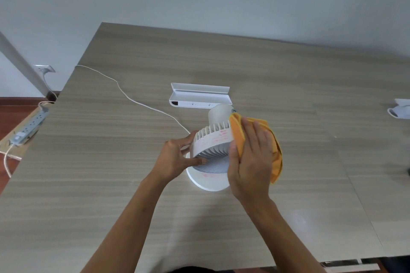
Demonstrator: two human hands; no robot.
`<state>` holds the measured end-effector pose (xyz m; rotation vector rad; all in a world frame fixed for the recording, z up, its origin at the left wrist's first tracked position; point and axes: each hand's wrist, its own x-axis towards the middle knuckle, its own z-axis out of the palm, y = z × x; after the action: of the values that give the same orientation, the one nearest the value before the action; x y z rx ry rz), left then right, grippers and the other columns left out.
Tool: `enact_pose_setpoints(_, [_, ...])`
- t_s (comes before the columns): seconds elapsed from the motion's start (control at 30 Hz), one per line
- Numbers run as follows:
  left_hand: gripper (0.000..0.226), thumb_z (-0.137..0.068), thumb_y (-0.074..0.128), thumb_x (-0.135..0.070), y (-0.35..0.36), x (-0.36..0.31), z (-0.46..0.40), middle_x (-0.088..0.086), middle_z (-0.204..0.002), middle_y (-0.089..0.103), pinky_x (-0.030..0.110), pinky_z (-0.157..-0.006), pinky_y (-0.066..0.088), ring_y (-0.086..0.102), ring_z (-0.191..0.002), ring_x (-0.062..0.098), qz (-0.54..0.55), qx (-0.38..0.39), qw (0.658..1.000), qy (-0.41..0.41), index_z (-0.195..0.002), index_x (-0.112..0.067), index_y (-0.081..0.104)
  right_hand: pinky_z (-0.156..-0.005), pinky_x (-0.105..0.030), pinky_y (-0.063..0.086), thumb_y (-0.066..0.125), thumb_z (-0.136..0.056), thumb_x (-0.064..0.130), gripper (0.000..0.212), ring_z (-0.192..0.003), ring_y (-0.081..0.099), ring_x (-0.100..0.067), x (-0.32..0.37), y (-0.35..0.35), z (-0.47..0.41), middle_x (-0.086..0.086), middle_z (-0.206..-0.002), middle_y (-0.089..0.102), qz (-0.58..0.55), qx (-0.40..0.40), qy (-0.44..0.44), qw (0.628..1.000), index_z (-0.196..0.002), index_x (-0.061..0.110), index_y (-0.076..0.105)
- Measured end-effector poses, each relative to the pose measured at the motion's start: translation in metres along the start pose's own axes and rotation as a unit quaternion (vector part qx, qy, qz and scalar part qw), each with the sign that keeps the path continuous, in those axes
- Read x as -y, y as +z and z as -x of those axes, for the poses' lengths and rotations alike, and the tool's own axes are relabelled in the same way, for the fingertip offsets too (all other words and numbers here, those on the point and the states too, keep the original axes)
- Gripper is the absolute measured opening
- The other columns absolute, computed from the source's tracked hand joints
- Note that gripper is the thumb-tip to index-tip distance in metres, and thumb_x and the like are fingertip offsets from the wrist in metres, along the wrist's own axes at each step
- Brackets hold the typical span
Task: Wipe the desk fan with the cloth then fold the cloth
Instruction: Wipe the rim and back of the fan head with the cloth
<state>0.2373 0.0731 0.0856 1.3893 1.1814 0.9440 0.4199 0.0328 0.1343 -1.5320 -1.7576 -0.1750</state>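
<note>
A small white desk fan [213,142] stands on its round base [208,180] in the middle of the wooden table [111,184], its ribbed head tilted. Faint pink marks show on its rim and base. My left hand [175,157] grips the fan head's left side, thumb on the front grille. My right hand [253,159] presses an orange cloth [276,153] flat against the head's right side. The cloth drapes over that side and hides it.
A white box-like device [199,97] lies just behind the fan. A white cord [124,93] runs from the fan across the table's left part toward a power strip [28,128] on the floor. A white object [399,111] sits at the right edge.
</note>
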Motion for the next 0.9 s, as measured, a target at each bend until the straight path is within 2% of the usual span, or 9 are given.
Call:
enact_pose_setpoints(0.1, [0.076, -0.064, 0.085, 0.004, 0.001, -0.002, 0.0, -0.046, -0.104, 0.06, 0.011, -0.098, 0.044, 0.055, -0.106, -0.019, -0.021, -0.004, 1.0, -0.001, -0.132, -0.015, 0.057, -0.112, -0.054, 0.032, 0.044, -0.097, 0.025, 0.047, -0.138, 0.042, -0.03, 0.01, 0.007, 0.0, -0.007, -0.144, 0.052, 0.069, 0.019, -0.042, 0.997, -0.14, 0.007, 0.049])
enact_pose_setpoints(0.23, [0.073, -0.063, 0.085, 0.004, 0.002, -0.002, -0.001, -0.047, -0.104, 0.059, 0.012, -0.096, 0.045, 0.053, -0.104, -0.021, -0.026, -0.014, 1.0, 0.0, -0.129, -0.014, 0.06, -0.114, -0.053, 0.027, 0.036, -0.1, 0.032, 0.048, -0.142, 0.037, -0.03, 0.013, 0.012, 0.001, -0.003, -0.148, 0.048, 0.123, 0.06, -0.071, 0.988, -0.141, 0.011, 0.048])
enact_pose_setpoints(0.3, [0.064, -0.064, 0.085, 0.004, 0.003, -0.001, -0.001, -0.04, -0.102, 0.065, 0.015, -0.095, 0.048, 0.054, -0.102, -0.018, -0.025, -0.02, 0.999, 0.003, -0.123, -0.012, 0.066, -0.115, -0.052, 0.026, 0.038, -0.099, 0.033, 0.048, -0.143, 0.036, -0.03, 0.017, 0.015, 0.003, -0.001, -0.148, 0.048, 0.132, 0.078, -0.089, 0.984, -0.141, 0.013, 0.05])
enact_pose_setpoints(0.43, [0.03, -0.066, 0.083, 0.003, 0.0, 0.001, 0.001, -0.01, -0.076, 0.073, 0.023, -0.089, 0.053, 0.059, -0.08, -0.002, -0.027, -0.029, 0.999, 0.01, -0.086, -0.018, 0.075, -0.116, -0.051, 0.025, 0.038, -0.098, 0.035, 0.047, -0.141, 0.038, -0.03, 0.024, 0.02, 0.008, 0.0, -0.148, 0.049, 0.144, 0.11, -0.151, 0.972, -0.139, 0.016, 0.053])
enact_pose_setpoints(0.53, [0.034, -0.067, 0.082, 0.002, 0.002, -0.002, 0.003, -0.02, -0.074, 0.07, 0.018, -0.089, 0.051, 0.058, -0.077, -0.01, -0.023, -0.014, 1.0, 0.013, -0.092, -0.02, 0.074, -0.115, -0.049, 0.029, 0.042, -0.097, 0.036, 0.045, -0.139, 0.042, -0.028, 0.014, 0.017, 0.004, 0.001, -0.145, 0.052, 0.141, 0.097, -0.158, 0.972, -0.136, 0.019, 0.056])
enact_pose_setpoints(0.6, [0.046, -0.068, 0.083, 0.001, 0.006, -0.005, 0.001, -0.022, -0.089, 0.072, 0.019, -0.095, 0.05, 0.056, -0.086, -0.016, -0.028, -0.003, 0.999, 0.016, -0.111, -0.012, 0.072, -0.114, -0.049, 0.03, 0.044, -0.096, 0.035, 0.043, -0.138, 0.043, -0.026, 0.006, 0.013, 0.001, 0.002, -0.144, 0.053, 0.121, 0.085, -0.149, 0.978, -0.135, 0.02, 0.057])
enact_pose_setpoints(0.7, [0.07, -0.064, 0.082, 0.008, 0.005, -0.004, -0.002, -0.01, -0.121, 0.067, 0.015, -0.098, 0.046, 0.056, -0.1, -0.018, -0.011, -0.002, 1.0, 0.004, -0.127, -0.016, 0.063, -0.113, -0.049, 0.03, 0.044, -0.097, 0.031, 0.044, -0.138, 0.043, -0.025, -0.004, 0.007, -0.004, 0.001, -0.143, 0.054, 0.079, 0.054, -0.116, 0.989, -0.138, 0.02, 0.051])
enact_pose_setpoints(0.83, [0.075, -0.063, 0.081, 0.012, 0.004, 0.0, 0.001, -0.017, -0.128, 0.057, 0.009, -0.098, 0.042, 0.051, -0.113, -0.018, 0.004, -0.005, 1.0, -0.009, -0.131, -0.013, 0.059, -0.112, -0.049, 0.031, 0.038, -0.098, 0.034, 0.049, -0.138, 0.04, -0.023, -0.018, -0.001, -0.006, 0.001, -0.143, 0.053, -0.025, 0.017, 0.014, 0.999, -0.138, 0.01, 0.051])
enact_pose_setpoints(0.9, [0.075, -0.062, 0.082, 0.011, 0.004, 0.001, 0.0, -0.022, -0.128, 0.054, 0.007, -0.097, 0.04, 0.05, -0.111, -0.02, 0.002, -0.003, 1.0, -0.016, -0.13, -0.012, 0.06, -0.112, -0.049, 0.031, 0.033, -0.1, 0.036, 0.051, -0.138, 0.039, -0.024, -0.023, -0.003, -0.004, 0.0, -0.143, 0.053, -0.063, 0.012, 0.026, 0.998, -0.139, 0.009, 0.05])
